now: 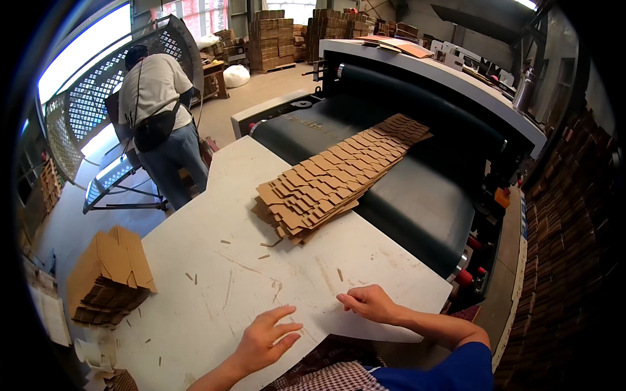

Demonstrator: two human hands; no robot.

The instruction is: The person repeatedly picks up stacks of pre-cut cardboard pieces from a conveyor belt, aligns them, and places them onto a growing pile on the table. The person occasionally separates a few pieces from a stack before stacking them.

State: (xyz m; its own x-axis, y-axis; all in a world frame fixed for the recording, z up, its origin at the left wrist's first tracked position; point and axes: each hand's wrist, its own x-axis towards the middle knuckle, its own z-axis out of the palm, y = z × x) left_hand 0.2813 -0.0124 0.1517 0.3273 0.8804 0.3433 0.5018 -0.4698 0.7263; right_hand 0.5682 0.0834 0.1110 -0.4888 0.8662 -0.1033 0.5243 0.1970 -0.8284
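Head view, only one. My left hand (267, 339) is over the near side of the table (215, 202), fingers loosely spread, nothing in it. My right hand (368, 303) is over the same side, further right, fingers curled in to a loose fist; nothing visible in it. Neither touches cardboard.

Cardboard pieces (339, 173) sit in a long overlapping row from the table's far side out onto the dark belt (417, 212) beyond it. Fanned like shingles, probably so pieces peel apart one by one; table end looks lined up with the belt so the row bridges both.

Second cardboard stack (111, 274) at the table's left edge, packed tight, likely parked there to keep the middle free. Small scraps (340, 275) scattered across the table. Co-worker (156, 98) past its far left, bent over, back to me.
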